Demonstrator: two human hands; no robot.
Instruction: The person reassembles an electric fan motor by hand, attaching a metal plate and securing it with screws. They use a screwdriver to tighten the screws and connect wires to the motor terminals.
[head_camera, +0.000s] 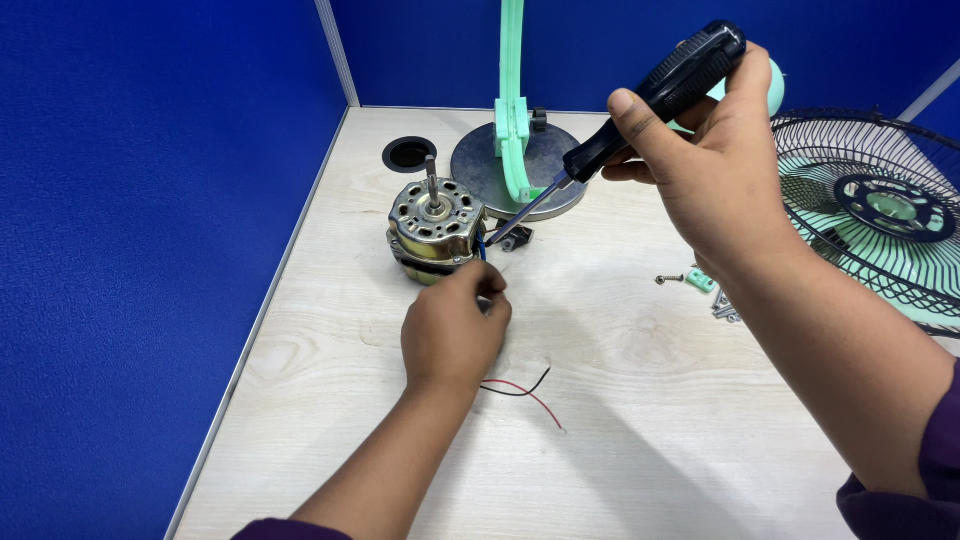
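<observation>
The left hand (452, 335) is pinching the wires beside the fan motor (434, 230) at centre frame; the right hand (712, 165) is closing around a black screwdriver (640, 105), its tip reaching toward the motor's side. The motor is already sitting free of the fan, with loose screws (722, 305) lying at right, so disassembly looks well advanced. The pale wood counter (640, 440) is standing between blue partition walls (140, 220), fan guard (880, 215) at right edge.

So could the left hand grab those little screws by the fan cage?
Probably not easily. The left hand sits beside the motor, and the screws lie far across the table, beyond the right hand and its forearm, which holds the screwdriver.
</observation>
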